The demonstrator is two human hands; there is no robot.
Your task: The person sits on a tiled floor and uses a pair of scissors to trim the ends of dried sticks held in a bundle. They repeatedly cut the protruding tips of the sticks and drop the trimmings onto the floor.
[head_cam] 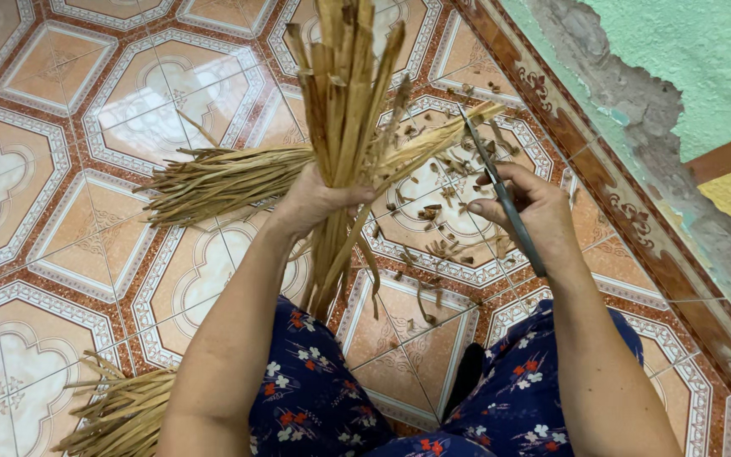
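Clamped tight, the left hand (pixel 315 201) grips a bundle of dry reed strips (pixel 344 101) around its middle — upright, ends fanning out above the fist. Right hand (pixel 530 211) is wrapped around a slim grey blade tool (pixel 501 190), its tip touching one strip (pixel 442 135) that bends out of the bundle to the right. Below them, trimmed scraps (pixel 433 228) scatter the patterned tile floor (pixel 61 211) — another sheaf (pixel 222 179) lies flat to the left, more (pixel 124 410) beside the floral-trousered knee (pixel 315 398).

left hand (pixel 310 201) fisted, right hand (pixel 528 207) gripping
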